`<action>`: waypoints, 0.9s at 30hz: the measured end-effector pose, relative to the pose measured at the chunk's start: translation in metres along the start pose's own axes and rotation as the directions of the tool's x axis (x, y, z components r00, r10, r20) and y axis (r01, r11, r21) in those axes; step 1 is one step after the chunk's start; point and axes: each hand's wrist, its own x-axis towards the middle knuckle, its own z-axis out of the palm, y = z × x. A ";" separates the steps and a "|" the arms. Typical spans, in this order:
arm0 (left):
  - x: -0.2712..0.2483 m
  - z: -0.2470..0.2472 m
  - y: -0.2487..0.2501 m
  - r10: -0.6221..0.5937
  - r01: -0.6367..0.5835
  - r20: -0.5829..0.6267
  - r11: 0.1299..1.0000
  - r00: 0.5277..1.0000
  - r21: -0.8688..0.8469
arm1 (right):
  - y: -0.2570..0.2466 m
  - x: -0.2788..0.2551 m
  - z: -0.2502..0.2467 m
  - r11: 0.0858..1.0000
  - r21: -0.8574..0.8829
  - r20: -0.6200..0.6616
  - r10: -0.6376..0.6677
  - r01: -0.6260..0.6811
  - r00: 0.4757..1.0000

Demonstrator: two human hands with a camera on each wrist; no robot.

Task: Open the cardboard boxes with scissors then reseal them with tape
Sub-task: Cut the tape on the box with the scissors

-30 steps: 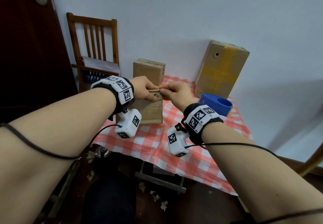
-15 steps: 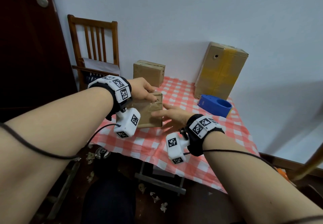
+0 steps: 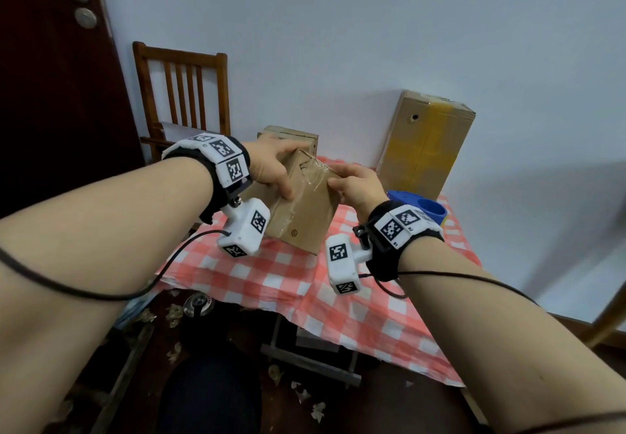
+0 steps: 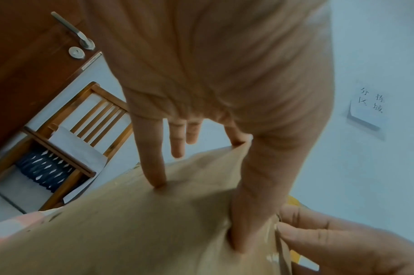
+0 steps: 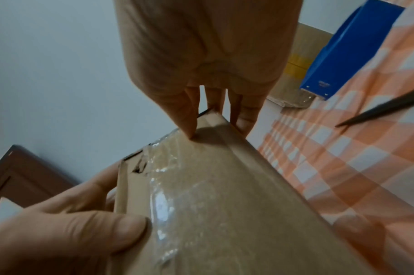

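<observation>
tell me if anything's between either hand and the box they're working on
Nothing visible. The left hand and the right hand both already grip the taped cardboard box directly, tilted up off the checked tablecloth.

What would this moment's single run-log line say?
left hand: grips taped cardboard box | right hand: grips same box | box: tilted up over checked tablecloth | scissors: not in view

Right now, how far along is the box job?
Done: the small box carries clear tape over its seam, crinkled and torn near one corner.
In hand: the left hand and right hand grip it, tilted up on the checked table.
Left: the box behind and the tall box stand untouched. Scissors not visible.
</observation>
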 end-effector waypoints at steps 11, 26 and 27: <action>-0.002 0.002 0.005 0.039 -0.023 0.086 0.984 0.996 -0.175 | -0.005 -0.008 -0.001 0.649 -0.537 0.126 -0.569 0.538 0.813; 0.004 -0.002 0.001 0.039 -0.016 0.132 0.985 0.990 -0.173 | -0.013 -0.023 -0.002 -0.083 -0.849 0.505 -0.413 0.521 0.758; 0.004 -0.002 0.001 0.038 -0.014 0.135 0.984 0.990 -0.176 | -0.013 -0.025 0.003 -0.110 -0.855 0.506 -0.393 0.507 0.768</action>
